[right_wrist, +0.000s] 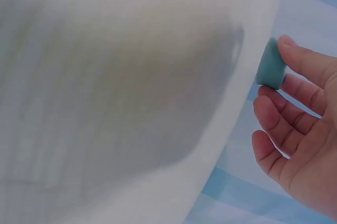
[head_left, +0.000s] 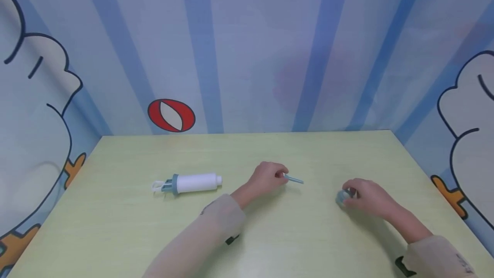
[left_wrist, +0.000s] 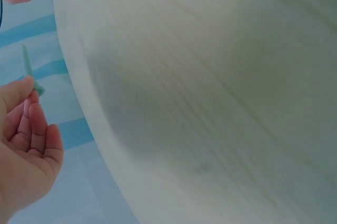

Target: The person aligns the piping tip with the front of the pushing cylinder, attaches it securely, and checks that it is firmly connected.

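In the head view the left hand (head_left: 267,177) pinches one end of a thin blue-green stick-like piece (head_left: 295,179), whose free end points right. The left wrist view shows that piece (left_wrist: 27,61) between thumb and index fingertip of the left hand (left_wrist: 29,139), with a wider bit at the pinched end. Further right, the right hand (head_left: 368,197) holds a short blue-green cylindrical piece (head_left: 341,197). Thumb and fingers of the right hand (right_wrist: 303,124) grip this piece (right_wrist: 271,66) in the right wrist view. The two pieces are apart.
A white cylinder (head_left: 197,182) with a blue-green collar and pale loop-like end lies on the pale yellow table (head_left: 127,226), left of the left hand. Behind the table stands a blue striped backdrop (head_left: 258,55) with a red and white oval.
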A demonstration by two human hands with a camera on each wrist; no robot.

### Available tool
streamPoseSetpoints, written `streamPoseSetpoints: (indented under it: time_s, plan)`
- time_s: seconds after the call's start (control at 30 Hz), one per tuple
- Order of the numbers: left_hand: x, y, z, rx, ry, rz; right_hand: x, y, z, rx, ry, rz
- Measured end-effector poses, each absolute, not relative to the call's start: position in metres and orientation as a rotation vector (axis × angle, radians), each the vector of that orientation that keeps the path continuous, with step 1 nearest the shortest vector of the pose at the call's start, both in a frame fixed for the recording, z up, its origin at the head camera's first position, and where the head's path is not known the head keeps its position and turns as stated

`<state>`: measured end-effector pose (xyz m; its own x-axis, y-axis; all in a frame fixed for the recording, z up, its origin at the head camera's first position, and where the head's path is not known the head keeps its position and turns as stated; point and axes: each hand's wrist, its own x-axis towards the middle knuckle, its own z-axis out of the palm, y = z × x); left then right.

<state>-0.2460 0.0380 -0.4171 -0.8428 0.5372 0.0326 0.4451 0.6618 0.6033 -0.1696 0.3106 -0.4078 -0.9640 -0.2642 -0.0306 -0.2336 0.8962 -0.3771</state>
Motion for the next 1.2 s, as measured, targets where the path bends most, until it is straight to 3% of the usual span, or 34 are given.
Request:
streamPoseSetpoints:
  time_s: [0.5, 1.2]
  plan:
    - [-0.232, 0.013, -0.413, 0.794, 2.727, 1.182, -0.172, 0.287, -0.401, -0.567, 3.129, -0.978]
    - [-0.209, 0.011, -0.398, 0.821, 2.721, 1.345, -0.174, 0.237, -0.395, -0.600, 2.956, -1.420]
